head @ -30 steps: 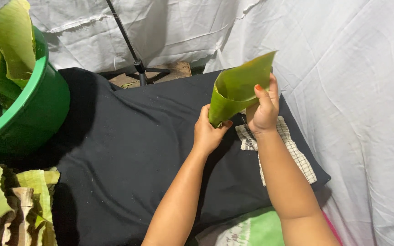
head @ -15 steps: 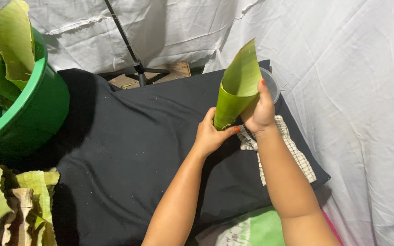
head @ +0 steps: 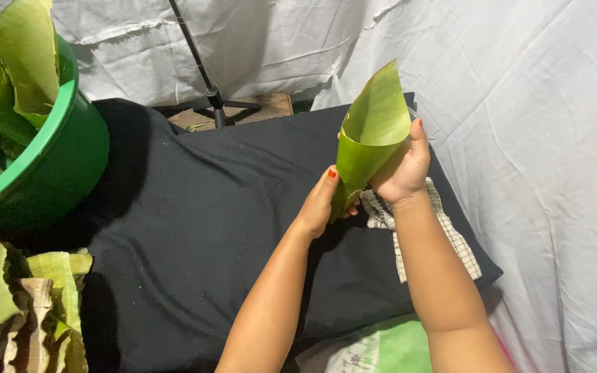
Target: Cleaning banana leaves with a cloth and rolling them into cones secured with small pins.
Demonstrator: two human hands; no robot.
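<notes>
A green banana leaf (head: 371, 135) is rolled into an upright cone above the black cloth (head: 195, 207). My right hand (head: 402, 169) wraps around the cone's side, thumb pressing its rim. My left hand (head: 323, 204) pinches the narrow bottom tip of the cone, fingers closed on it. Both hands hold the leaf in the air, over a checked cloth (head: 443, 231) lying on the black cloth.
A green tub (head: 57, 162) filled with banana leaves stands at the left. Loose leaf pieces (head: 22, 304) lie at the lower left. A black stand's leg (head: 209, 93) rises at the back. White sheeting (head: 540, 138) covers the right and back.
The leaf has been rolled tighter into a cone and turned upright. My left hand has slid down to its lower tip; my right hand stays on its side.
</notes>
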